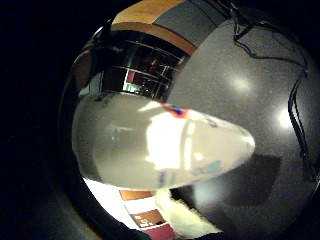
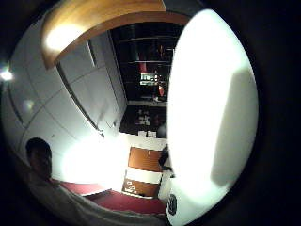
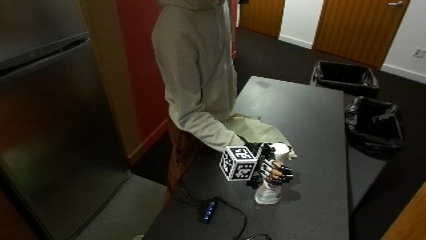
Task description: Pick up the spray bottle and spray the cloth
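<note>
In the outside view my gloved right hand (image 3: 273,171) grips a clear spray bottle (image 3: 267,194) around its neck, fingers curled round it. The bottle is upright near the front of the grey table (image 3: 313,115); I cannot tell whether its base touches the top. Its white spray head (image 3: 280,149) shows above my hand. A pale cloth (image 3: 256,127) lies crumpled on the table just behind the bottle, beside the person. The bottle's body (image 1: 160,145) fills the little finger side palm view, with the cloth (image 1: 185,222) beneath it. The bottle (image 2: 211,108) also fills one side of the thumb side view.
A small blue device (image 3: 210,211) with a cable lies at the table's near corner. Two black-lined bins (image 3: 345,75) (image 3: 373,125) stand along the table's far side. A steel fridge (image 3: 53,125) stands to the person's other side.
</note>
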Tool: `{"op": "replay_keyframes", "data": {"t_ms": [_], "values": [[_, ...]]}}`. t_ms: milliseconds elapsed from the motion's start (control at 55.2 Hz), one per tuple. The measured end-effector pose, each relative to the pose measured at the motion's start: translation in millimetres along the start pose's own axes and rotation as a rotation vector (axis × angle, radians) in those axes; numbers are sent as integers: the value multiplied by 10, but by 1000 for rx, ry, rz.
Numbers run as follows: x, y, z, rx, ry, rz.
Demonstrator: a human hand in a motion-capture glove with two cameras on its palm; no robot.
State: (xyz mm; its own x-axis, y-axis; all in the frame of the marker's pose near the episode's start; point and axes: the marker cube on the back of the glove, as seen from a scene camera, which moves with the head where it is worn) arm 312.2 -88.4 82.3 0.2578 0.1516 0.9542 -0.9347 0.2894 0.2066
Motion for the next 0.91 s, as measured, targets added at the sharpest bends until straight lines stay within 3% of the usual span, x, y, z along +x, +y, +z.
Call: {"op": "replay_keyframes", "data": {"t_ms": [199,471,671,906], "values": [[-14,-114,71,11,38,-29],[-140,-23,366,-98,112,-119],[-284,274,502,-255,142,-148],[-635,619,611,-499,342,-323]]}}
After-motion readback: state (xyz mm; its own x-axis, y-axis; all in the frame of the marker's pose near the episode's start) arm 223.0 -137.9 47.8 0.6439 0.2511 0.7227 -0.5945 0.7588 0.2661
